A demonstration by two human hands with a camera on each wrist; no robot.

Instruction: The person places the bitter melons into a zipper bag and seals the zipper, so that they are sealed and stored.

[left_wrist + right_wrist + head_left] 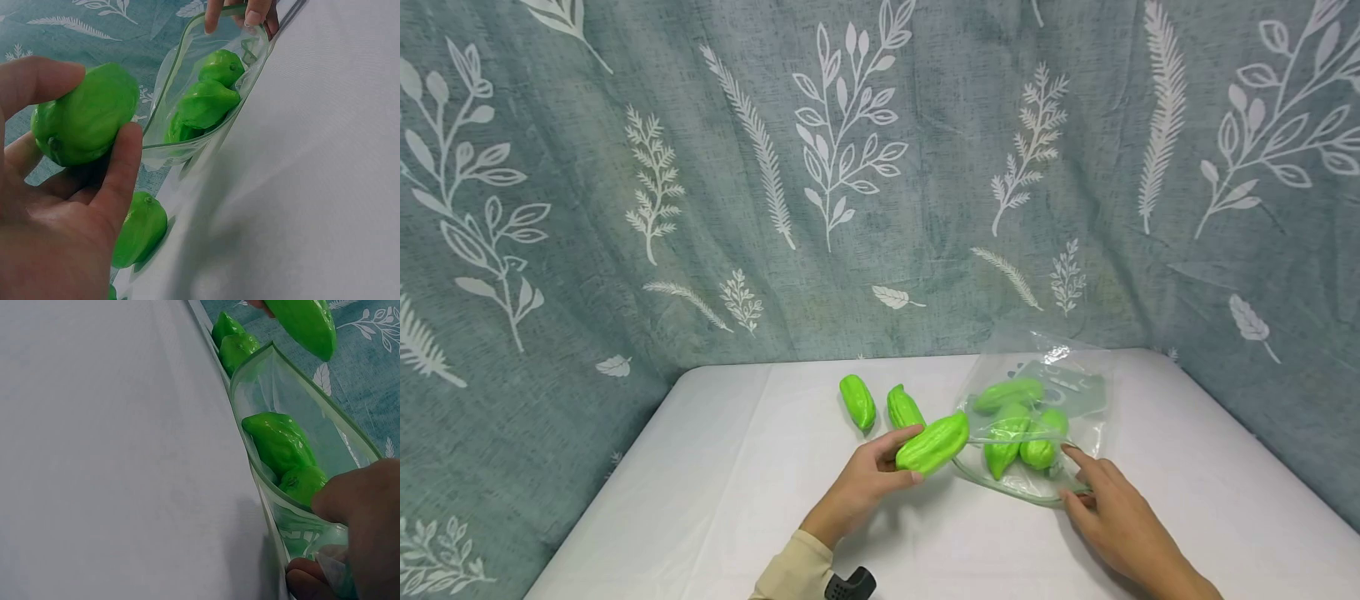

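Observation:
My left hand point(868, 471) grips a bright green ridged vegetable point(934, 443), possibly a bitter melon, between thumb and fingers, raised beside the mouth of a clear zip bag point(1037, 500). Inside that bag lie three similar green vegetables point(1006, 442), seen through its plastic and open mouth. At the bag's right corner my right hand point(1112, 517) pinches the green-edged rim and spreads the mouth. From the right wrist view, its thumb point(344, 494) lies over the rim, with fingertips point(306, 581) low against the plastic.
Two more green vegetables lie on the white table point(715, 467): one point(857, 402) toward the back, another point(904, 407) just behind my left hand. A blue-green leaf-patterned curtain point(940, 183) hangs behind the table and along both sides.

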